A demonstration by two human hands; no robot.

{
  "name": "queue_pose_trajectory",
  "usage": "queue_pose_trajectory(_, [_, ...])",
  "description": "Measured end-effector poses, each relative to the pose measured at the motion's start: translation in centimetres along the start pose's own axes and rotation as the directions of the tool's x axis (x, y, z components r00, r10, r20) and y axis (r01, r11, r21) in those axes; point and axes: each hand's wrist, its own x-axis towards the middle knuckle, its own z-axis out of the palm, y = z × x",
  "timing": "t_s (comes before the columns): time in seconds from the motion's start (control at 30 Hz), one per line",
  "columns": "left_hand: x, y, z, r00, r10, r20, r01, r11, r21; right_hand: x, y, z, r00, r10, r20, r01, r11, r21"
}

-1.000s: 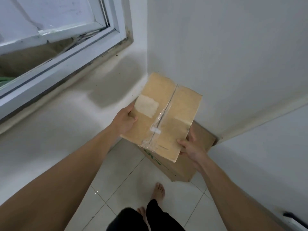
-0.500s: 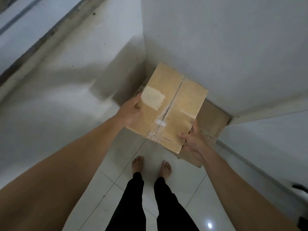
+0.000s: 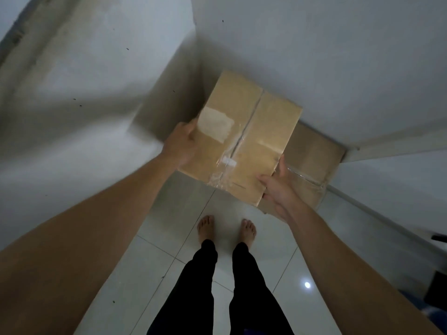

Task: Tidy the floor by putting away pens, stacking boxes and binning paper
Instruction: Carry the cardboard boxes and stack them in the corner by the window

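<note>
A brown cardboard box [image 3: 246, 131] with a taped centre seam and a pale label patch is held in the corner of the room, above a second cardboard box [image 3: 312, 160] that stands on the floor against the wall. My left hand [image 3: 181, 146] grips its left edge. My right hand [image 3: 278, 189] holds its near right corner, thumb on top and fingers underneath. Whether the upper box rests on the lower one cannot be told.
White walls [image 3: 314, 56] meet in a corner right behind the boxes. The floor [image 3: 169, 250] is glossy white tile, and my bare feet [image 3: 205, 228] stand just in front of the boxes. A dark object [image 3: 439, 238] sits at the right edge.
The view has tilted down and the window has left the frame. Both hands have carried the box lower and closer to the box on the floor.
</note>
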Motion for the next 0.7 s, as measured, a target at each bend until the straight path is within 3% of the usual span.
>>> queue_pose_trajectory(0.13, [2.4, -0.4, -1.5, 0.999, -0.032, 0.002, 0.032, 0.999, 0.037, 1.7, -1.9, 2.6, 0.998, -0.018, 0.06, 0.018, 1.0, 0.005])
queue_pose_trajectory(0.23, [3.4, -1.2, -1.2, 0.997, 0.004, 0.073, -0.012, 0.994, 0.108, 2.4, -1.8, 4.2, 0.997, 0.0, 0.083, 0.004, 0.999, -0.045])
queue_pose_trajectory(0.33, [3.2, -1.7, -0.6, 0.987, -0.046, 0.151, 0.015, 0.979, 0.201, 2.5, -1.7, 4.4, 0.997, 0.015, 0.074, -0.01, 0.998, -0.061])
queue_pose_trajectory(0.4, [2.2, -1.5, -0.2, 0.993, -0.053, 0.102, 0.023, 0.96, 0.281, 2.1, -1.5, 4.1, 0.997, 0.02, 0.071, -0.014, 0.996, -0.084])
queue_pose_trajectory(0.47, [0.7, -1.1, 0.5, 1.0, 0.025, -0.004, -0.023, 0.957, 0.289, 0.9, -1.3, 4.1, 0.997, 0.059, 0.048, -0.054, 0.994, -0.094])
queue_pose_trajectory(0.63, [-6.1, 0.8, 2.9, 0.943, 0.262, -0.206, -0.254, 0.965, 0.063, -3.4, 0.5, 3.7, 0.994, 0.104, -0.044, -0.107, 0.99, -0.086])
queue_pose_trajectory(0.7, [-8.2, 2.0, 3.9, 0.934, 0.298, -0.197, -0.297, 0.954, 0.036, -5.4, 1.2, 3.4, 0.994, 0.103, -0.046, -0.106, 0.992, -0.073])
